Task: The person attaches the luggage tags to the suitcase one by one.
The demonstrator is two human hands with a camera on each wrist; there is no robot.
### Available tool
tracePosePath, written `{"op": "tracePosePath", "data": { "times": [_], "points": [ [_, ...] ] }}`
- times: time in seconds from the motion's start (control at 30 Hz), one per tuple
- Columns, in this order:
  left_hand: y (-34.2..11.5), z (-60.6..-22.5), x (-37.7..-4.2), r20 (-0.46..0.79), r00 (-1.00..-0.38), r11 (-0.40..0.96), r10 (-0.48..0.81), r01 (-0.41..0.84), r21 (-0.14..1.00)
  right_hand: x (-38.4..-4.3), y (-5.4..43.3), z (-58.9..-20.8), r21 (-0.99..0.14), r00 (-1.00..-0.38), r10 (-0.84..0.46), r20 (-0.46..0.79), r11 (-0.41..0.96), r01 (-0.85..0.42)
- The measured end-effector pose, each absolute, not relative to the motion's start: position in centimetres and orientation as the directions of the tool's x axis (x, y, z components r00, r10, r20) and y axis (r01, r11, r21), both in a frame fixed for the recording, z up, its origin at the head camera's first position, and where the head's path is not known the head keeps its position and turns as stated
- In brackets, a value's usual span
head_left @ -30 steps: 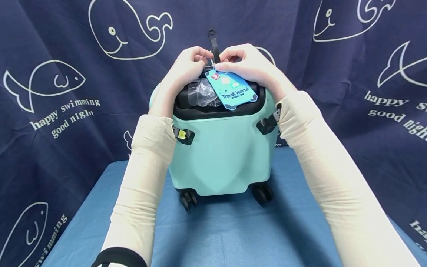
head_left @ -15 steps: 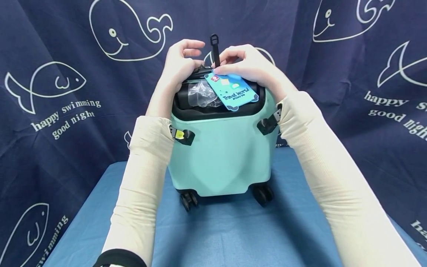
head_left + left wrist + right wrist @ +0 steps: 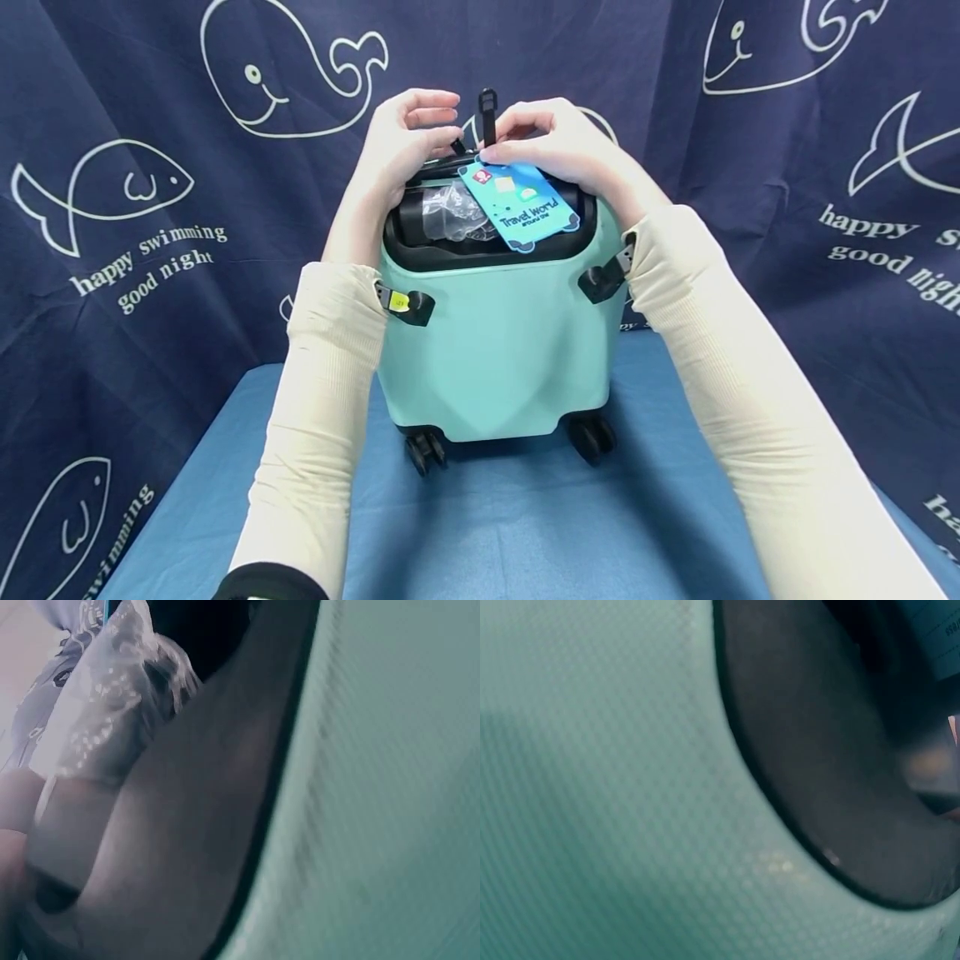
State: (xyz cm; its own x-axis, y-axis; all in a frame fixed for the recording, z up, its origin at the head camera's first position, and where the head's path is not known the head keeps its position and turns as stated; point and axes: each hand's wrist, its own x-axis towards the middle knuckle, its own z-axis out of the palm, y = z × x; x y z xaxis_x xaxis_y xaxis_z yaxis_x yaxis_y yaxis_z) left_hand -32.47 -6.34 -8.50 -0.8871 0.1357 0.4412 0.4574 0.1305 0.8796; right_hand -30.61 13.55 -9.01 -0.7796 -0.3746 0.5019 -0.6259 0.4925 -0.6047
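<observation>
A mint-green suitcase (image 3: 495, 350) stands upright on its wheels, with a black recessed top. Across its top runs a black handle (image 3: 438, 169), partly covered by clear plastic wrap (image 3: 453, 212). My right hand (image 3: 558, 142) pinches a blue luggage tag (image 3: 521, 204) at its upper corner. The tag reads "Travel World" and lies slanted over the recess. Its black buckled strap (image 3: 488, 112) points up between my hands. My left hand (image 3: 397, 142) is at the handle's left, upper fingers extended, thumb tip right at a small black strap end (image 3: 457, 147); I cannot tell whether it pinches it.
Blue cloth (image 3: 495, 517) covers the table under the suitcase. Behind hangs a dark blue curtain (image 3: 247, 192) with white whale and fish drawings. Black wheels (image 3: 590, 437) show at the suitcase's lower corners. A small black wrist camera (image 3: 602, 282) sits by each cuff.
My left hand moved left from the upright strap, its fingers spreading, and its thumb then rose slightly. The buckle end sank a little. My right hand stays on the luggage tag.
</observation>
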Motion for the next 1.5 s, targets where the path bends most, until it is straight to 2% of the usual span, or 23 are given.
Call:
{"op": "tracePosePath", "data": {
  "times": [0.2,0.5,0.7,1.0,1.33,1.5],
  "points": [
    [-6.8,-8.4,-32.2,0.433,-0.875,0.228,0.216,0.476,0.849,-30.5,13.6,-8.9,-0.603,-0.778,-0.373,0.506,0.491,-0.628],
    [-6.8,-8.2,-32.2,0.404,-0.88,0.261,0.249,0.463,0.847,-30.6,13.4,-8.9,-0.609,-0.779,-0.375,0.503,0.486,-0.627],
    [-6.5,-8.3,-32.5,0.411,-0.89,0.275,0.197,0.453,0.848,-30.7,13.5,-8.9,-0.609,-0.779,-0.374,0.503,0.487,-0.627],
    [-6.0,-8.7,-32.7,0.478,-0.871,0.236,0.115,0.492,0.838,-30.7,13.4,-8.9,-0.625,-0.789,-0.368,0.492,0.481,-0.615],
    [-5.8,-8.7,-32.5,0.512,-0.849,0.422,0.131,0.515,0.746,-30.8,13.5,-9.0,-0.611,-0.771,-0.375,0.514,0.47,-0.636],
    [-5.7,-8.5,-32.4,0.482,-0.864,0.529,0.143,0.479,0.701,-30.7,13.6,-9.1,-0.614,-0.752,-0.386,0.535,0.434,-0.66]
  ]
}}
